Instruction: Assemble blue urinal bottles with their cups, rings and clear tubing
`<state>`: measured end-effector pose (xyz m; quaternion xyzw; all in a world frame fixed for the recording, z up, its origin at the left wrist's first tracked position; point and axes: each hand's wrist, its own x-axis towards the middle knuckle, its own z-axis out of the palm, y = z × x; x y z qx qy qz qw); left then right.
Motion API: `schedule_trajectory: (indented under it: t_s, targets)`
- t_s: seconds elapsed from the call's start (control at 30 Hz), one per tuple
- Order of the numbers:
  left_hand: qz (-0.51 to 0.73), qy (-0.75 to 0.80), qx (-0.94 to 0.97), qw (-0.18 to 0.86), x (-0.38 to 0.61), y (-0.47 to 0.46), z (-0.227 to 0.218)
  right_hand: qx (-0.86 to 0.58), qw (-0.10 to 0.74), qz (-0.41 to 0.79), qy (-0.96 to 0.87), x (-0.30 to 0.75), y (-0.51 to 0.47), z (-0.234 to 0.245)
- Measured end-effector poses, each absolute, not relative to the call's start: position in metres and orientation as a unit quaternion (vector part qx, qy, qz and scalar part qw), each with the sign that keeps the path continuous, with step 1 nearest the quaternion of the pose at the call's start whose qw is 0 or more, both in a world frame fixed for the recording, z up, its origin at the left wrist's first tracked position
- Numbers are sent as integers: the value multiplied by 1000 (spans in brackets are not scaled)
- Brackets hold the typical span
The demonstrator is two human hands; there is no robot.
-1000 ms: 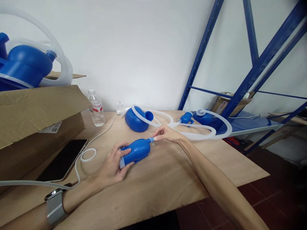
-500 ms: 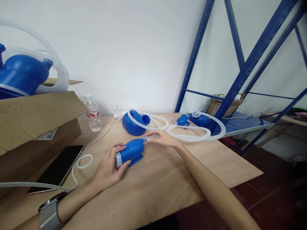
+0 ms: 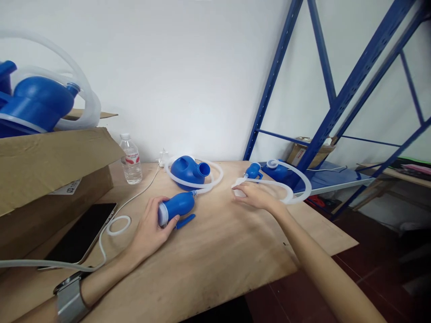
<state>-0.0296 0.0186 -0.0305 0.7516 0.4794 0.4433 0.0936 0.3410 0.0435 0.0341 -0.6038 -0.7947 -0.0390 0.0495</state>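
My left hand (image 3: pixel 151 225) is wrapped round the wide end of a small blue bottle (image 3: pixel 177 205) that lies on its side on the wooden table (image 3: pixel 218 251). A white tube (image 3: pixel 208 184) runs from its narrow neck around a round blue vessel (image 3: pixel 186 170) behind it. My right hand (image 3: pixel 252 196) rests further right on the table, fingers curled over the end of another white tube (image 3: pixel 289 188). That tube loops past a small blue piece (image 3: pixel 252 170).
An open cardboard box (image 3: pixel 50 166) at the left carries a blue vessel (image 3: pixel 33 105) with coiled tube. A water bottle (image 3: pixel 130 159), a dark tablet (image 3: pixel 82 233) and a white ring (image 3: pixel 117 225) lie near it. Blue metal shelving (image 3: pixel 323 130) stands at the right.
My right hand left the neck of the small blue bottle and moved right onto the other white tube. My left hand kept its hold and shifted the bottle slightly left.
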Motion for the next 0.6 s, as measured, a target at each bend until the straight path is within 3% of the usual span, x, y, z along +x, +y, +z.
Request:
schedule_trajectory:
  t_s: [0.17, 0.27, 0.4, 0.6]
  targets:
    - [431, 510, 728, 155, -31, 23, -33, -611, -1, -22, -791, 336, 46, 28]
    - [435, 525, 700, 214, -33, 27, -35, -614, 7, -71, -786, 327, 51, 26]
    - [434, 508, 687, 284, -34, 30, -36, -567, 121, -140, -802, 302, 58, 24]
    - [432, 475, 709, 290, -31, 29, -32, -477, 259, -73, -837, 247, 81, 22]
